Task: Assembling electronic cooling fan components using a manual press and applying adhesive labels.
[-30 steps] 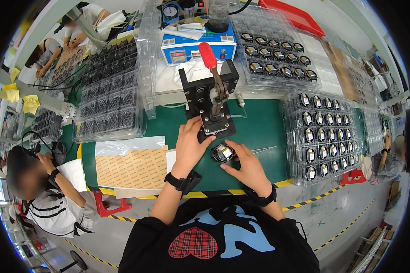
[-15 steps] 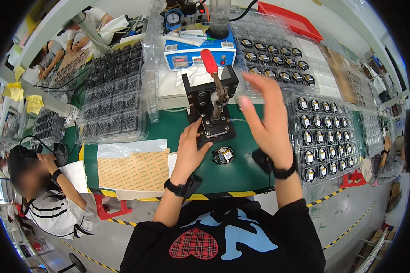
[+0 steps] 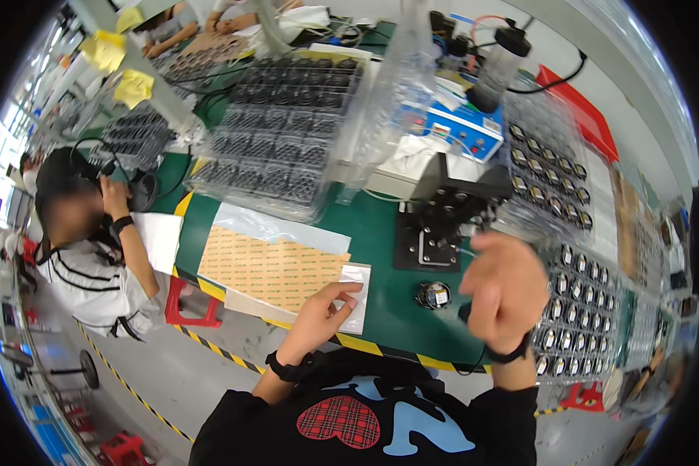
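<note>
My left hand (image 3: 322, 318) lies at the front of the green table, fingers stretched and thumb apart, its fingertips over a small white sheet (image 3: 355, 325). It holds nothing that I can see. My right hand (image 3: 509, 287), somewhat blurred, is curled in front of the black clamping fixture (image 3: 431, 241). It appears closed on the toggle clamp's handle, whose red grip is hidden behind the fingers. Between my hands, just in front of the fixture, a round black part with a white label (image 3: 433, 295) rests on the table.
A yellowish patterned adhesive sheet (image 3: 268, 268) lies left. Beyond it stands a clear tray of black parts (image 3: 283, 128). Trays of labelled round parts (image 3: 579, 303) fill the right side. A blue control box (image 3: 466, 128) stands behind the fixture. A co-worker (image 3: 93, 233) sits at the left.
My left hand has left the fixture for the white sheet. My right hand has come down and curled. The red handle, upright before, no longer shows. The whole view has turned left.
</note>
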A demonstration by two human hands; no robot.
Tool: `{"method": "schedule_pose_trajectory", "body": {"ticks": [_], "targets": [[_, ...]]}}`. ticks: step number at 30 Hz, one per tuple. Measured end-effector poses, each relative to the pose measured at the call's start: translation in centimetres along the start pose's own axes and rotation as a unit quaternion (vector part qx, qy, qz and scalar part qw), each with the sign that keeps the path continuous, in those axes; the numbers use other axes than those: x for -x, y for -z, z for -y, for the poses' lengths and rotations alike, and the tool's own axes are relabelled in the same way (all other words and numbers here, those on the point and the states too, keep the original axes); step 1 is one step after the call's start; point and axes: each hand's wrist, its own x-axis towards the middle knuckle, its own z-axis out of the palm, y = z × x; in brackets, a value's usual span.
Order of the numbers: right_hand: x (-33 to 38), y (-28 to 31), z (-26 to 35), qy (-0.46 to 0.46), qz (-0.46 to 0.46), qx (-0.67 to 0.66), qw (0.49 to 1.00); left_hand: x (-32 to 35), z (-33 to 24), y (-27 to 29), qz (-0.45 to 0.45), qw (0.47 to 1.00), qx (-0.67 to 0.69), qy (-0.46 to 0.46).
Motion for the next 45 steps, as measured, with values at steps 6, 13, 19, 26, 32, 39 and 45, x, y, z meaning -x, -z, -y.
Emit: {"method": "schedule_pose_trajectory", "body": {"ticks": [6, 13, 19, 26, 32, 39, 45], "targets": [[6.1, -1.9, -0.8, 0.061, -0.057, 0.034, 0.996, 1.5, -0.4, 1.7, -0.021, 0.999, -0.015, 0.023], [6.3, -1.8, 0.3, 0.036, 0.003, 0.080, 0.996, 2.6, 1.9, 6.4, -0.250, 0.923, -0.291, -0.035], [9.0, -1.0, 6.3, -0.018, 0.108, 0.017, 0.994, 4.2, 8.1, 11.1, -0.377, 0.829, -0.405, 0.077], [13.9, -6.6, 4.2, -0.194, 0.373, -0.084, 0.903, 2.4, 7.7, 14.1, -0.374, 0.811, -0.405, 0.198], [13.2, -9.7, 3.6, -0.226, 0.336, -0.031, 0.914, 2.0, 6.5, 14.4, -0.330, 0.808, -0.401, 0.280], [10.6, -16.2, 0.8, -0.271, 0.254, 0.030, 0.928, 2.1, 7.1, 14.6, -0.323, 0.816, -0.369, 0.307], [10.9, -18.3, -1.2, -0.282, 0.218, 0.057, 0.933, 2.1, 6.9, 14.6, -0.339, 0.814, -0.406, 0.239]]}}
